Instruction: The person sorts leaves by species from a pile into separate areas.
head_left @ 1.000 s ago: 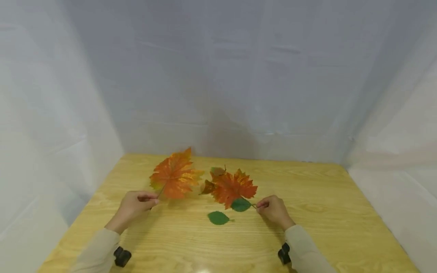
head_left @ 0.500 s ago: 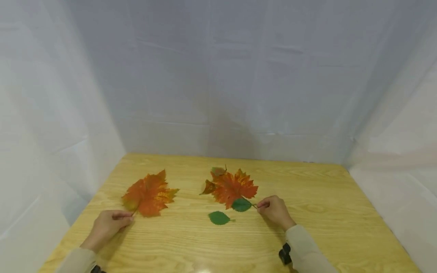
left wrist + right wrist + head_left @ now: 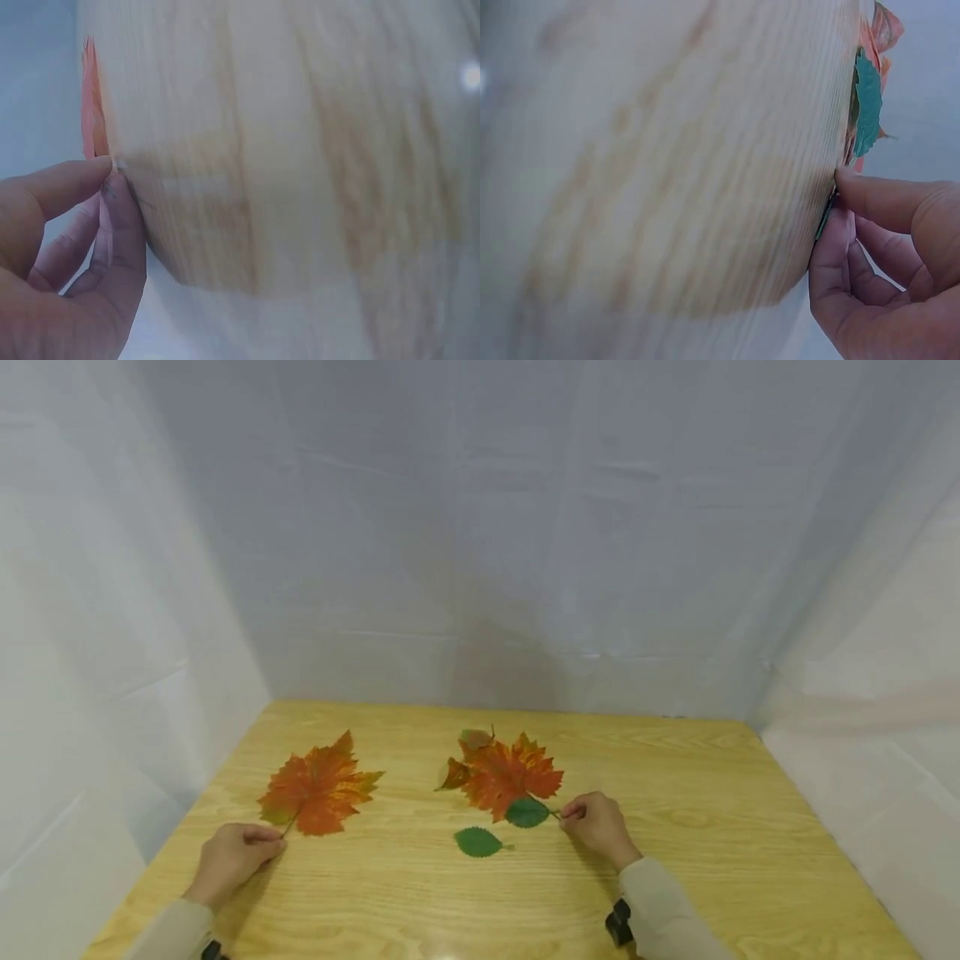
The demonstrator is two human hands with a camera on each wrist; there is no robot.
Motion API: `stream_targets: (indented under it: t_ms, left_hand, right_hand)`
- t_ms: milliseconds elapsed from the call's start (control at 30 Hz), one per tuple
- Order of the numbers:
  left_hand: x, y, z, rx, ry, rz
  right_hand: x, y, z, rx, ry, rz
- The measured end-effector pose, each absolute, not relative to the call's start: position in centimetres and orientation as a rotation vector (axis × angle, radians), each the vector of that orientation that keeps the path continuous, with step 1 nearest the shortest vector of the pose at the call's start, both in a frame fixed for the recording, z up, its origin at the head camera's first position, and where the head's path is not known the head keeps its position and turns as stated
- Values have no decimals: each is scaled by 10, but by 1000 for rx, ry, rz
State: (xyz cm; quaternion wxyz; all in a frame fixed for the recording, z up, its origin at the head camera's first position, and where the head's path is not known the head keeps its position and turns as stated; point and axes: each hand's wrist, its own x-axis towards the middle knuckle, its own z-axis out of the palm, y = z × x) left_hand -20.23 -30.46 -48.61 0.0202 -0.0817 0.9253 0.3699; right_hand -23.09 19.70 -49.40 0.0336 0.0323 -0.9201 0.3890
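Observation:
My left hand (image 3: 234, 862) pinches the thin stem of an orange-red maple leaf (image 3: 318, 789) between thumb and forefinger. In the left wrist view that maple leaf (image 3: 93, 112) shows nearly edge-on beyond the fingertips. My right hand (image 3: 597, 827) pinches a thin stem beside a green leaf (image 3: 527, 812), which overlaps a second orange-red maple leaf (image 3: 501, 775). Whether the pinched stem belongs to the green leaf or the maple leaf, I cannot tell. In the right wrist view, the green leaf (image 3: 868, 105) stands just past my thumb.
Another green leaf (image 3: 477, 842) lies nearer the front of the wooden table (image 3: 420, 902). Two small brownish leaves, one of them curled (image 3: 454, 773), sit at the left of the second maple leaf. White sheeting (image 3: 510, 568) rises behind the table and at both sides.
My left hand has moved left and toward me, bringing the maple leaf from near the centre down to the table's left side. The right hand has stayed in place.

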Motion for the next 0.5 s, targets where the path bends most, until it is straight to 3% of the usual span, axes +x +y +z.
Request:
stream_targets:
  t_ms: [500]
  left_hand:
    - [-202,-326,-490,-264,2895,1030]
  right_hand:
    - [-232,196,-492,128,-2843,1109]
